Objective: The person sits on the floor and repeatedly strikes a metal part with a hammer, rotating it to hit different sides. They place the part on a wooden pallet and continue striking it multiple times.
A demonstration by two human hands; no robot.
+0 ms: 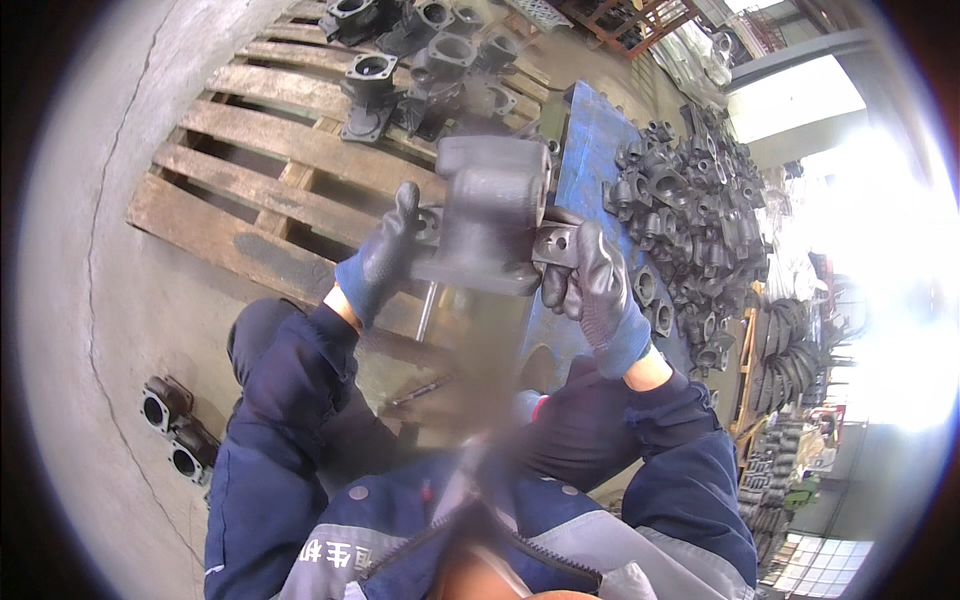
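- The dark metal casting (490,215) is held up between the two gloved hands, ahead of the torso.
- Its right-hand lug (556,244) is clamped by the right hand (605,290), with fingers (554,287) seen above and below it.
- Its left side is met by the left hand (385,260); one digit is raised beside it, the other fingers are hidden, and their closure cannot be told.

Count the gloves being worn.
2: one glove on the left hand, at the left side of the dark casting; another glove on the right hand, at its right side.
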